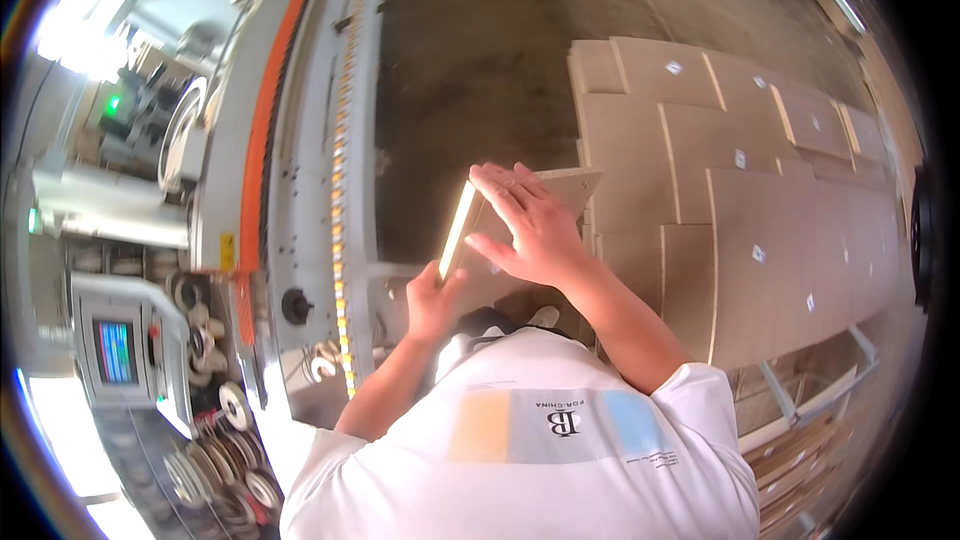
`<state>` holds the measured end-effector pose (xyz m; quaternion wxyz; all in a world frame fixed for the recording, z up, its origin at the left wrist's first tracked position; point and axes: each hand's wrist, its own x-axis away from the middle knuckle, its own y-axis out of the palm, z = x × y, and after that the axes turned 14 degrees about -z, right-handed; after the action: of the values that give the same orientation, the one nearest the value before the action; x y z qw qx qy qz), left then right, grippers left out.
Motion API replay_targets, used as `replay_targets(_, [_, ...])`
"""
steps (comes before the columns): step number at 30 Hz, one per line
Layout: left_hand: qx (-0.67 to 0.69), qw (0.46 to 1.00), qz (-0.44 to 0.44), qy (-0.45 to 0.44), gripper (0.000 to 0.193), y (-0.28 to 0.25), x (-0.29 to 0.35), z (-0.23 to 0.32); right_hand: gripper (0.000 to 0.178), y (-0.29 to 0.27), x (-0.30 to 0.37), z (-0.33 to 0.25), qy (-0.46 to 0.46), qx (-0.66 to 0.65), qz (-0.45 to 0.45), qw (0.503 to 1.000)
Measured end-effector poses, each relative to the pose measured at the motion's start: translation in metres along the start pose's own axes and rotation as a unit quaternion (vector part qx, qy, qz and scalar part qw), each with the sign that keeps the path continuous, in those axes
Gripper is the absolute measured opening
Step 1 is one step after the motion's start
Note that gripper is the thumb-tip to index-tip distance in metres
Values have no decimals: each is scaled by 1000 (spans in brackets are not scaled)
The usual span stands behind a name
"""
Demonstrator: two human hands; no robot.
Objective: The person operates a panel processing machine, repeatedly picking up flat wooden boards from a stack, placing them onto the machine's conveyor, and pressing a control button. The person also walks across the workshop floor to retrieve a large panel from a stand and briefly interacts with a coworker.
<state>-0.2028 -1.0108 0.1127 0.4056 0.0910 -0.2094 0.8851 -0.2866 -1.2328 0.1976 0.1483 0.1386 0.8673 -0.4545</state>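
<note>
Looks like steadying or feeling along the edge of a flat board (474, 271), held in front of the white shirt (540, 495), between the long machine (308, 110) and the stacked panels (800, 230). Probably calls next for a firm left hold. Pinches the near corner of the board's bright left edge with the left hand (430, 304), grip closed. Rests the right hand (537, 230) on its face, fingers straight toward the far left corner, thumb spread, grip not clenched.
</note>
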Motion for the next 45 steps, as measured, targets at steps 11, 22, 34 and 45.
replay_targets(11, [238,950,203,-14,27,-127,198,-147,56,152,76,149,382,94,-250,885])
replay_targets(22, [599,745,291,-30,40,-224,254,-307,51,314,209,8,356,-97,-386,845])
replay_targets(34, [684,604,409,1,43,-326,250,-404,49,284,233,-48,452,-165,-422,768])
replay_targets(45, [674,583,454,3,50,-361,197,-405,48,300,166,-61,428,-212,-383,791])
